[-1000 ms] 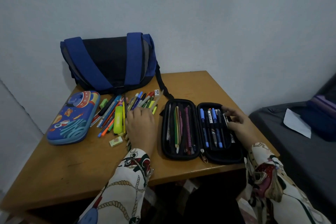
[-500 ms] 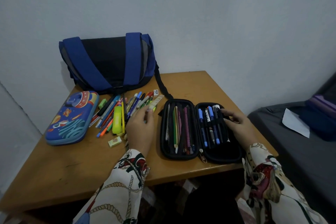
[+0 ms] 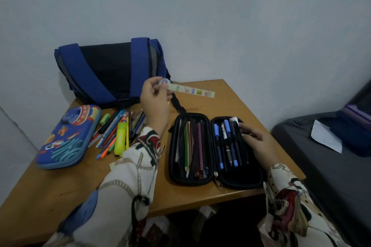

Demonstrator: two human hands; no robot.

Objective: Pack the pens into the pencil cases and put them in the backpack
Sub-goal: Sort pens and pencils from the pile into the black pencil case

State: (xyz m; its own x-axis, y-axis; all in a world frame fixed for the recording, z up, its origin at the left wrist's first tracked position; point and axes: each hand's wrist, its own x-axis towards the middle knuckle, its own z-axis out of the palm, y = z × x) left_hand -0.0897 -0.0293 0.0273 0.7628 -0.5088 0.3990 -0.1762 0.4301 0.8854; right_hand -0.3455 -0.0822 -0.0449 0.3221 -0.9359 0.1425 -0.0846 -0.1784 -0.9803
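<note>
My wooden table (image 3: 50, 190) stands against a plain pale wall (image 3: 220, 16); a dark grey couch (image 3: 321, 166) sits at three o'clock.

Wooden table (image 3: 230, 94) against wall; white paper (image 3: 325, 138) on grey couch (image 3: 321, 166).

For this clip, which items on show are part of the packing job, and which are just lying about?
Part of the job:
- open black pencil case, right hand resting on it
- closed blue pencil case
- loose pens on the table
- patterned ruler, pinched in the left hand
- blue backpack

Lying about:
- white paper on the grey seat
</note>
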